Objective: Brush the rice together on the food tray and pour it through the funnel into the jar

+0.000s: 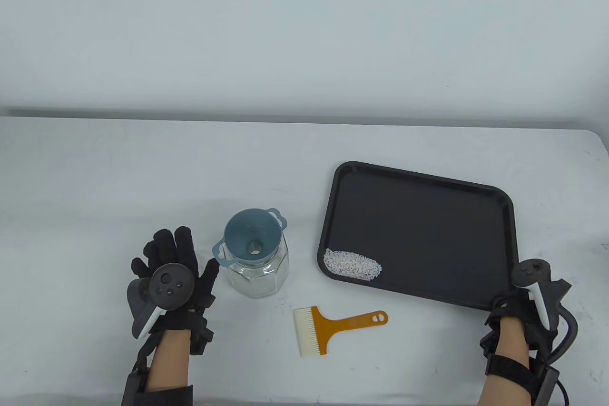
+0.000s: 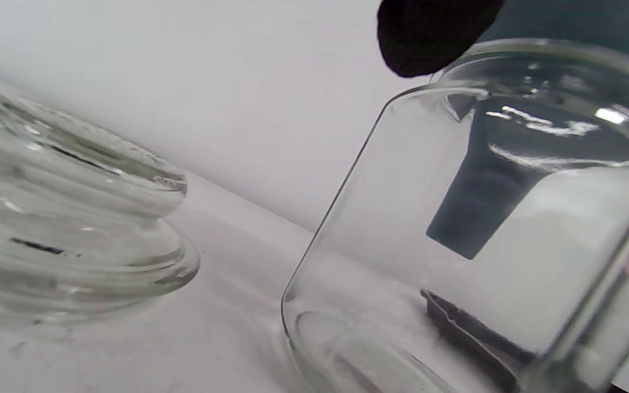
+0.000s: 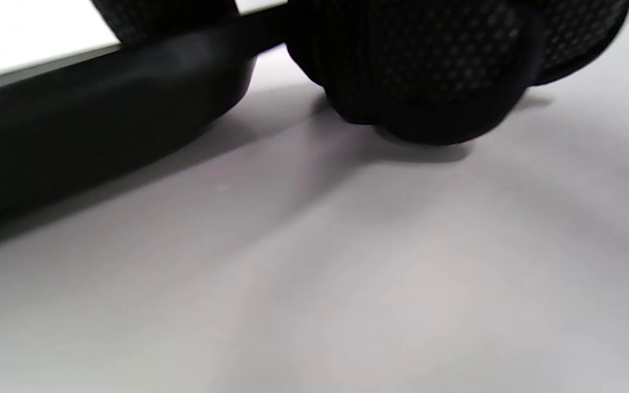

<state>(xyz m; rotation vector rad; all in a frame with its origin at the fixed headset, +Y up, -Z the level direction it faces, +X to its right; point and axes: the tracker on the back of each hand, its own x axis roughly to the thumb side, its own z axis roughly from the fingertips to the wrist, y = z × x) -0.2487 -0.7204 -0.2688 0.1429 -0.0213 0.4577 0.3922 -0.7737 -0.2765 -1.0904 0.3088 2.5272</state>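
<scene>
Lower left of the table view: left hand (image 1: 173, 263) flat with fingers spread, holding nothing, just left of the glass jar (image 1: 257, 272), which stands upright with the blue funnel (image 1: 252, 237) in its mouth; the left wrist view shows a glass lid (image 2: 74, 213) beside the jar. Lower right: right hand (image 1: 518, 311) at the near right corner of the black tray (image 1: 428, 215), fingers hidden so grip cannot be told. Rice (image 1: 352, 264) piled in the tray's lower left corner; brush (image 1: 333, 325) lies on the table (image 1: 142, 163) below the tray, untouched.
</scene>
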